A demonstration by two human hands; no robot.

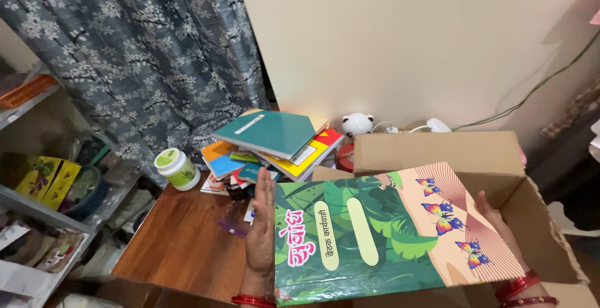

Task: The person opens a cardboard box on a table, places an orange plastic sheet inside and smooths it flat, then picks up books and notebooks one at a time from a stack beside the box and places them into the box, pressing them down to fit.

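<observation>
1. Both hands grip a large green book (375, 233) by its edges, holding it over the open cardboard box (437, 149).
2. Left hand (261, 233) is flat, fingers straight and together, palm pressed against the book's left edge.
3. Right hand (497, 220) supports the right edge from behind, fingers mostly hidden inside the box.
4. Far left on the wooden tabletop (181, 239) stands a white jar with a green lid (177, 168); just right of it lies a stack of books (275, 149).

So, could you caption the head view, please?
Both hands hold a green leaf-patterned book over an open cardboard box.
</observation>
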